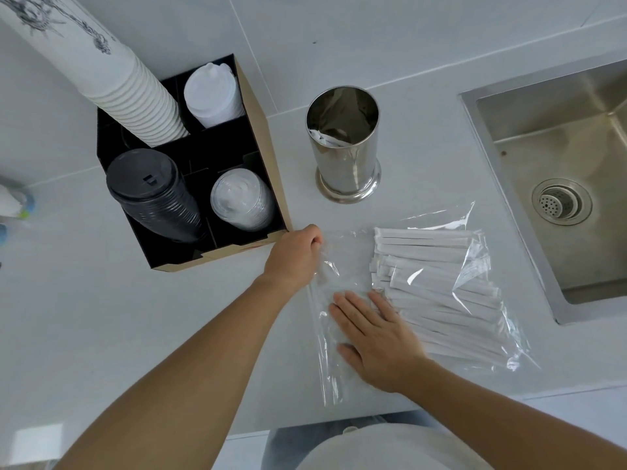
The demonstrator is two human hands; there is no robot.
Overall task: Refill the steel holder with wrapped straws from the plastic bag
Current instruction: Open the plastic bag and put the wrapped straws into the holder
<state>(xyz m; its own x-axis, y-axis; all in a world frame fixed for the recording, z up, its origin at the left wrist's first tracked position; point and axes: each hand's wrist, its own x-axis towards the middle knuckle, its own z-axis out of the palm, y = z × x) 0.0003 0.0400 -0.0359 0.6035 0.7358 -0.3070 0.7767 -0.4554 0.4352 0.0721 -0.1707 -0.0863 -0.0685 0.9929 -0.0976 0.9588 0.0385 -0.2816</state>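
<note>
Clear plastic bag (400, 300) lies flat on the white counter (169, 317), wrapped straws (437, 283) bunched in its right half. Left hand (294, 258) pinches the bag's far-left edge, fingers curled. Right hand (376, 337) spread flat, palm down, pressing the bag's left part just beside the straw ends. Steel holder (346, 147) upright beyond the bag, a few wrapped straws inside. Cardboard lid-and-cup organiser (264, 147) left of it, steel sink (559, 184) right

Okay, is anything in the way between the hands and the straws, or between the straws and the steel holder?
Only the plastic bag itself: the wrapped straws lie inside it, with the left hand pinching its edge and the right hand flat on it. The counter between the bag and the steel holder looks bare.
</note>
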